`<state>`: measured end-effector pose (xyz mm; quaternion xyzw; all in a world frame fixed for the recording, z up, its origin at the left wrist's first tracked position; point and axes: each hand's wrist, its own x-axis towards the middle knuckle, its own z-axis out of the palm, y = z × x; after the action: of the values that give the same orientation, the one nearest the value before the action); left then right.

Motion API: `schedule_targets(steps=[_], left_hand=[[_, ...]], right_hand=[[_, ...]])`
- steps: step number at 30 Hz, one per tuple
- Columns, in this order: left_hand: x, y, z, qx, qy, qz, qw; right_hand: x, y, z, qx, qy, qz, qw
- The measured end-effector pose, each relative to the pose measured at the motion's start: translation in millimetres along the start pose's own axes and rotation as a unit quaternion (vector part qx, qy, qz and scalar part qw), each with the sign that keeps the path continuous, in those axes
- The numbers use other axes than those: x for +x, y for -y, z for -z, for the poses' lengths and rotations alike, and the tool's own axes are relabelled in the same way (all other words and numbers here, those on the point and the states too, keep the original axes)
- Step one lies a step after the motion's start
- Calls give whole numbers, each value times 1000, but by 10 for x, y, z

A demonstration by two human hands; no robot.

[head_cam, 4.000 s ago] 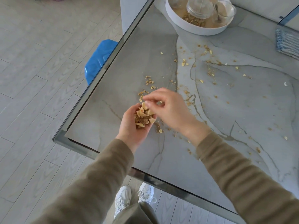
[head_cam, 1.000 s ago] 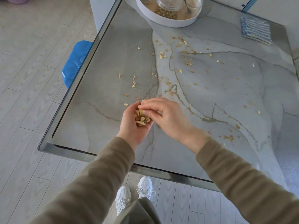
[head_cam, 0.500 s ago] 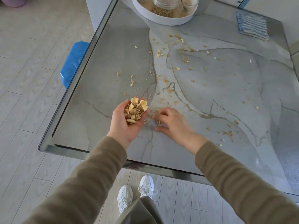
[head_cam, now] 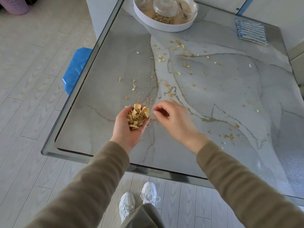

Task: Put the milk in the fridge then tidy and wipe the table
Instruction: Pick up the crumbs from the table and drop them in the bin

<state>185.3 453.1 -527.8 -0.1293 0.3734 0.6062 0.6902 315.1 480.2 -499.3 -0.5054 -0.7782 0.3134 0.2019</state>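
Observation:
Tan cereal pieces and crumbs (head_cam: 167,91) lie scattered over the grey marble-patterned table (head_cam: 102,99), mostly along its middle. My left hand (head_cam: 123,130) is cupped palm-up above the near left part of the table and holds a heap of gathered cereal pieces (head_cam: 137,116). My right hand (head_cam: 174,119) hovers just to the right of it, fingertips pinched together and pointing at the heap; what they pinch is too small to make out. A blue-and-white striped cloth (head_cam: 250,32) lies at the far right. No milk is in view.
A round white tray (head_cam: 164,27) at the far edge carries a clear jar (head_cam: 165,10) and a glass bowl (head_cam: 187,9). A blue stool (head_cam: 75,69) stands by the table's left side. A pink basket (head_cam: 14,5) sits on the floor, far left.
My right hand has lifted off the table, where it was picking at crumbs, and moved up beside the cupped left hand. The left hand still holds its heap.

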Motion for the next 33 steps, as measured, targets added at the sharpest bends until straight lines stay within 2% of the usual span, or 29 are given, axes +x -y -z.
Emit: schedule_targets(steps=[5, 8, 14, 19, 21, 22, 25, 27, 29, 33], left_hand=[[-57, 163, -223, -7, 16, 29, 999], [-67, 208, -290, -9, 17, 43, 999], [-38, 322, -327, 11, 38, 39, 998], [-15, 500, -366, 36, 38, 48, 997], [-14, 577, -387, 38, 44, 56, 997], [-26, 656, -420, 41, 46, 62, 996], [-59, 867, -496, 62, 36, 70, 995], [-90, 1055, -582, 90, 33, 74, 993], [-111, 1265, -668, 109, 37, 72, 991], [-197, 1823, -894, 125, 65, 80, 987]], right_hand=[[-73, 229, 3, 17, -8, 63, 998], [-136, 196, 62, 31, -30, 57, 997], [-226, 31, 172, 78, -119, -9, 990], [-334, -110, 215, 128, -206, -91, 966], [-367, -120, 217, 224, -245, -185, 925], [-387, -154, 230, 303, -264, -246, 882], [-392, -200, 260, 544, -288, -355, 703], [-431, -258, 362, 618, -318, -366, 618], [-510, -340, 503, 647, -346, -361, 575], [-796, -637, 817, 651, -373, -366, 550]])
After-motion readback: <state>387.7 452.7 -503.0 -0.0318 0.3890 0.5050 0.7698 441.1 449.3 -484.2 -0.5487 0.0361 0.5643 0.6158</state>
